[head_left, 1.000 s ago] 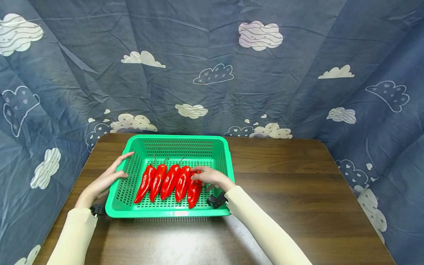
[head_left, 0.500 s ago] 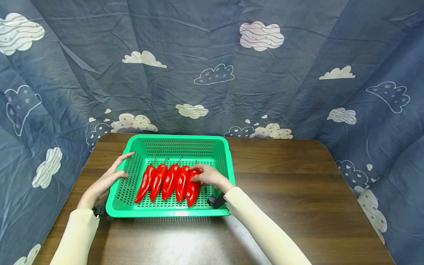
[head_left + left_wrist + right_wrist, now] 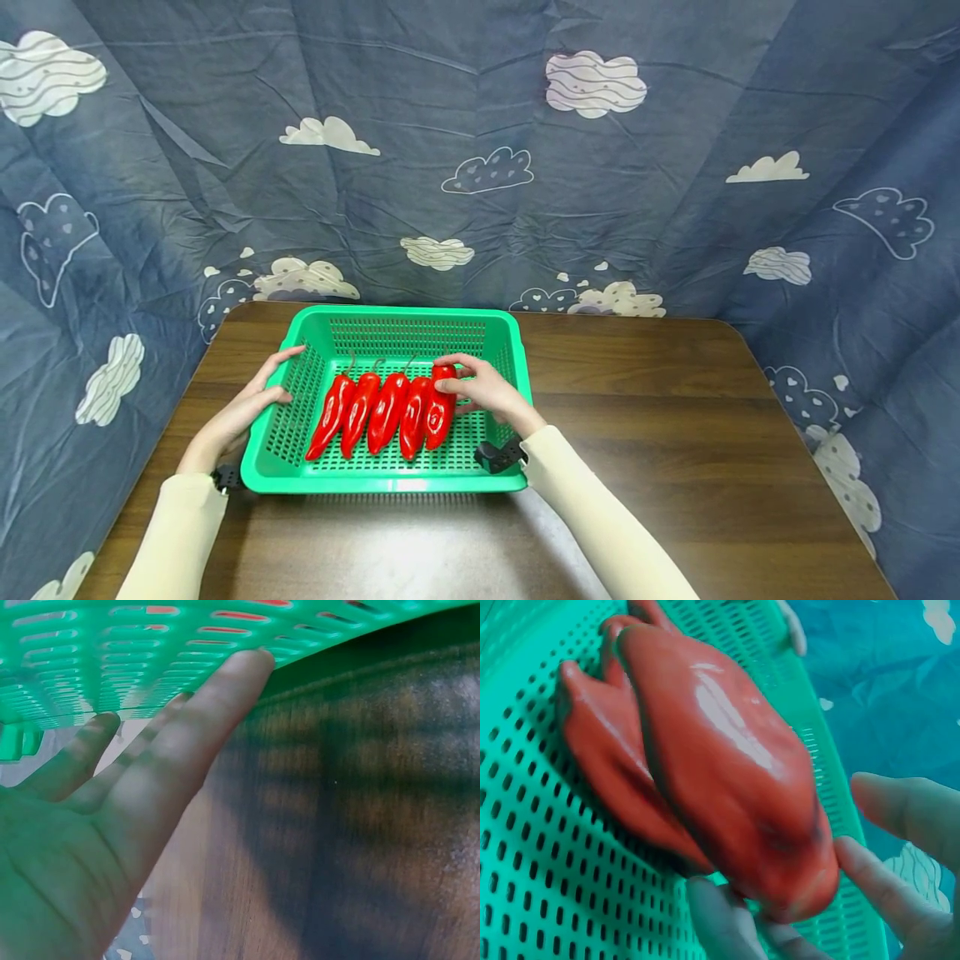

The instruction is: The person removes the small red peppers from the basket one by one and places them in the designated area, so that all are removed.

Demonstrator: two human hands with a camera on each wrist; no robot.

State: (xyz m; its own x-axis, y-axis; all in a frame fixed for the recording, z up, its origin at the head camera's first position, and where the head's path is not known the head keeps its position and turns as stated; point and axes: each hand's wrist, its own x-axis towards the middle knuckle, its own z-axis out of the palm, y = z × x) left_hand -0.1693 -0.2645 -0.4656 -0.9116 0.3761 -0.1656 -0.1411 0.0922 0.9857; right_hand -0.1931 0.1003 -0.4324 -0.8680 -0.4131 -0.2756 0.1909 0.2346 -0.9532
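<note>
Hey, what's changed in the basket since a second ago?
The right hand, gripping the rightmost pepper, has moved away from the wearer, drawing the pepper's near tip back with it. Unchanged: the left hand at the green basket's rim, and the other peppers.

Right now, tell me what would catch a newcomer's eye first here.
Five glossy red peppers, lined up inside a green basket, draw the eye first; the rightmost pepper is held in the right grip. Behind the wooden table, a blue cloth with pale cloud prints fills the background.
</note>
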